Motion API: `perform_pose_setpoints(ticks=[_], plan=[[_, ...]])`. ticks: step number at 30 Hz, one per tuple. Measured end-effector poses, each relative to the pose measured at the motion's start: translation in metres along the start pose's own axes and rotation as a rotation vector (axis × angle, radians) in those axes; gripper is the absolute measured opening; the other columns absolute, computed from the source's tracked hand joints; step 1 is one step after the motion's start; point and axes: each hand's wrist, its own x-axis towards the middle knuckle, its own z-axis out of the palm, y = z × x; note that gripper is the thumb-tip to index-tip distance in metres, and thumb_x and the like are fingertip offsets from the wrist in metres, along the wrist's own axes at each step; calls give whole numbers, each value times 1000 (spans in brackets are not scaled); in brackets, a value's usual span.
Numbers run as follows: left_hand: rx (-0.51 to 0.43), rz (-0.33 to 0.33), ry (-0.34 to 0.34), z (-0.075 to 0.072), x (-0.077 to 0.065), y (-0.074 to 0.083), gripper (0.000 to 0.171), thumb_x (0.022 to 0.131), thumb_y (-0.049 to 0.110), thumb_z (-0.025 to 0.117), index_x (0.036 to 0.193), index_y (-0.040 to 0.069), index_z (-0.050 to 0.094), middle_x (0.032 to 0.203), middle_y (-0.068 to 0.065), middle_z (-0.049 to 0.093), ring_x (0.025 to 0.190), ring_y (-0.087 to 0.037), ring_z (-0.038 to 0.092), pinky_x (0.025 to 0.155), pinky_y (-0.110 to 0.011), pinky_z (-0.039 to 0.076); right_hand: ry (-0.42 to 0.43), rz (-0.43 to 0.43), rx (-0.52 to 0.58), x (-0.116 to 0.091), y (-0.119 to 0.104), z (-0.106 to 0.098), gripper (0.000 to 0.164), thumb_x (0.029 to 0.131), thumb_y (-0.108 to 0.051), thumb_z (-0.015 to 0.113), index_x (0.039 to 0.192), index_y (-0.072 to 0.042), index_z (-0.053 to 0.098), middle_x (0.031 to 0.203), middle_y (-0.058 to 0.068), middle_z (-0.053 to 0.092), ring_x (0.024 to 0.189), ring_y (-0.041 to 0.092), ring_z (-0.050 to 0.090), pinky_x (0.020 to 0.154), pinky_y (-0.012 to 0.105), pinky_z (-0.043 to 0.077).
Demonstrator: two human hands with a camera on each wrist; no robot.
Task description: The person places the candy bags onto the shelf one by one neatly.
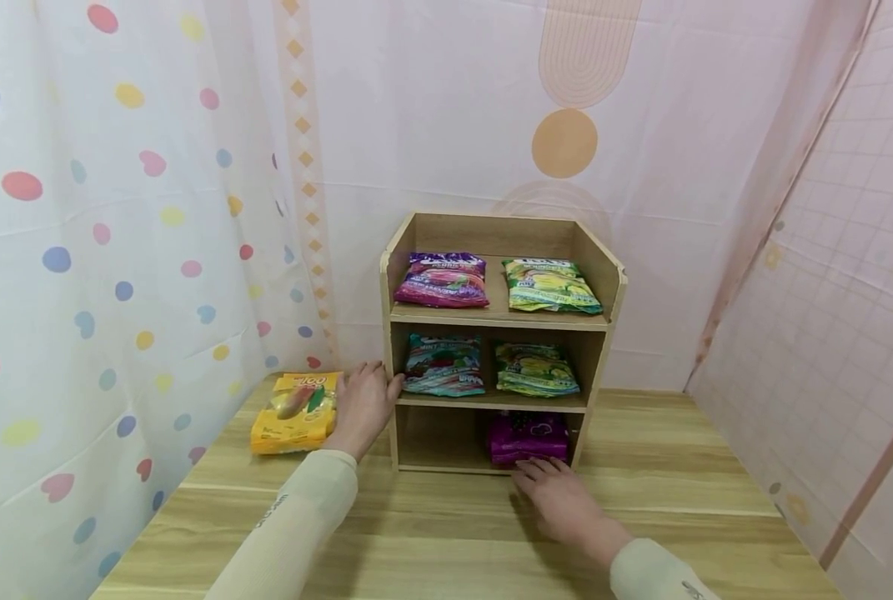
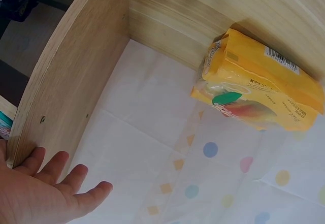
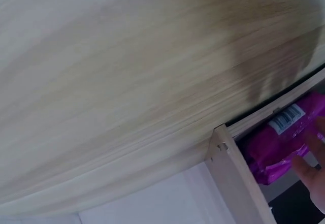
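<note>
A small three-level wooden shelf [image 1: 502, 318] stands on the table. My left hand [image 1: 363, 408] is at its left side panel, thumb by the front edge and fingers loosely extended along the outside. Left of that hand is a yellow bag with a mango picture [image 1: 293, 414], also seen in the left wrist view [image 2: 264, 84]. My right hand [image 1: 562, 504] is before the bottom level, fingertips close to a purple bag [image 1: 529, 437] lying at the right of that level. In the right wrist view, fingers [image 3: 310, 170] reach over the purple bag; whether they touch it I cannot tell.
On the top level lie a purple-pink candy bag [image 1: 446, 281] and a yellow-green one [image 1: 551, 286]. The middle level holds a teal bag [image 1: 444, 367] and a green-yellow bag [image 1: 536, 369]. Patterned curtains [image 1: 153, 208] hang behind and beside the wooden table [image 1: 431, 542].
</note>
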Motion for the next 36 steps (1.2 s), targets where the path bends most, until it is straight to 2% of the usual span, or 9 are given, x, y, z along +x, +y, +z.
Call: perform_pose_setpoints(ticks=[5, 10, 15, 19, 23, 25, 27, 34, 36], plan=[[-2, -5, -7, 0, 0, 0, 41, 101, 32, 57, 108, -6, 69, 122, -21, 65, 115, -41, 56, 104, -60, 33, 197, 40, 13, -8, 8, -3, 34, 76, -12, 76, 110, -9, 72, 105, 7, 71, 94, 26, 67, 81, 45, 54], [3, 0, -7, 0, 0, 1, 42, 100, 32, 57, 112, -7, 68, 124, -22, 64, 117, -41, 55, 104, -60, 33, 470, 119, 20, -17, 27, -10, 5, 81, -14, 74, 82, -10, 72, 75, 1, 67, 62, 18, 63, 56, 34, 53], [1, 5, 5, 0, 0, 1, 42, 100, 32, 59, 112, -7, 69, 122, -21, 65, 115, -41, 56, 103, -60, 34, 602, 232, 26, -22, 57, -31, 17, 83, -18, 75, 73, -5, 70, 67, 7, 67, 47, 17, 56, 41, 28, 45], [-1, 7, 8, -1, 0, 1, 41, 100, 32, 59, 111, -7, 69, 120, -21, 65, 114, -41, 57, 103, -60, 35, 616, 431, 51, -19, 75, -53, 30, 87, -28, 74, 90, 2, 73, 77, 18, 70, 39, 18, 46, 34, 29, 36], [-1, 7, 6, -1, -1, 0, 41, 100, 31, 59, 109, -7, 69, 121, -22, 65, 114, -42, 56, 103, -61, 34, 560, 595, 128, -7, 87, -77, 50, 94, -41, 65, 116, 4, 67, 107, 27, 66, 58, 35, 62, 38, 41, 43], [-2, 9, 10, -1, -1, -1, 41, 100, 31, 59, 108, -7, 69, 121, -22, 65, 114, -42, 56, 103, -60, 34, 535, 624, 176, 2, 92, -87, 57, 97, -45, 60, 126, 5, 62, 125, 30, 59, 85, 44, 66, 54, 50, 52], [-3, 11, 16, 0, -1, -1, 41, 100, 31, 59, 107, -7, 70, 121, -22, 65, 114, -42, 57, 103, -60, 34, 520, 631, 210, 11, 95, -96, 60, 98, -46, 57, 128, 7, 60, 132, 31, 54, 105, 48, 61, 72, 58, 53], [6, 36, 27, 2, -1, -4, 43, 100, 33, 59, 112, -7, 69, 127, -23, 63, 118, -43, 55, 103, -61, 33, 488, 580, 184, 30, 96, -103, 39, 95, -24, 66, 81, 12, 68, 131, 36, 54, 110, 53, 58, 92, 61, 45], [15, 60, 20, 3, -1, -8, 47, 101, 37, 56, 118, -6, 67, 130, -23, 61, 121, -43, 53, 103, -62, 33, 474, 599, 201, 32, 94, -102, 36, 93, -20, 67, 76, 11, 66, 133, 36, 52, 113, 52, 57, 96, 62, 42]])
